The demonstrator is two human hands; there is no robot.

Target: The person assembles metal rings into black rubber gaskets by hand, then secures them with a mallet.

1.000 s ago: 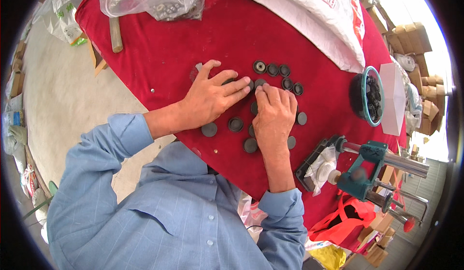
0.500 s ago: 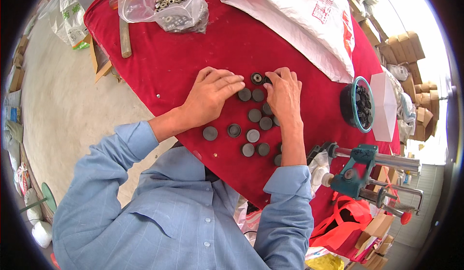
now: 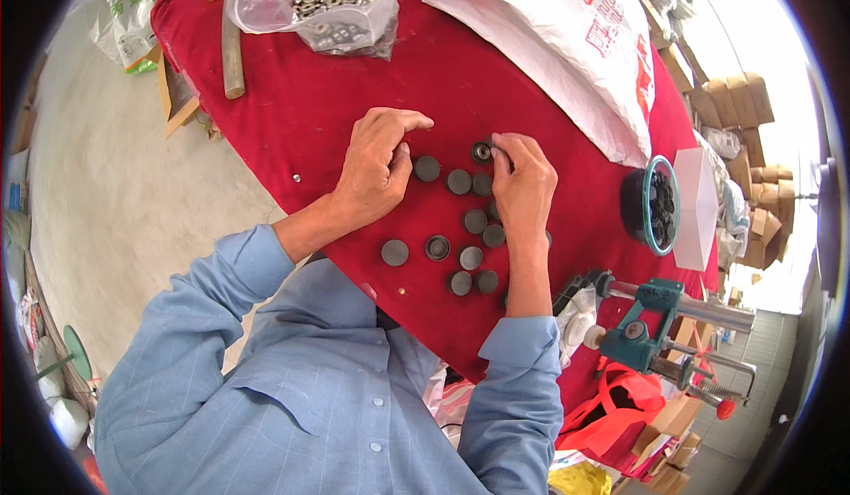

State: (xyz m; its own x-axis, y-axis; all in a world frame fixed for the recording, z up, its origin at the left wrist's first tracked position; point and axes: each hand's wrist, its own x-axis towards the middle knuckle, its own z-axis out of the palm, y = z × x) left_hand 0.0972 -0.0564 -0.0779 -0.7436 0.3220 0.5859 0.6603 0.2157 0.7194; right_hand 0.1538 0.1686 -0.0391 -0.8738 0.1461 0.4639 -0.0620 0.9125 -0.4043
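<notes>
On the red table (image 3: pixel 292 132), right hand (image 3: pixel 524 185) pinches a dark round cap (image 3: pixel 482 151), left hand (image 3: pixel 376 169) curled and empty at nine o'clock, bare cloth toward the ten o'clock edge.

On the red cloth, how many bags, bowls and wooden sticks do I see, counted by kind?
Bags: 2 (clear bag of washers, white sack)
Bowls: 1 (teal bowl)
Wooden sticks: 1 (wooden stick)
Total: 4
</notes>
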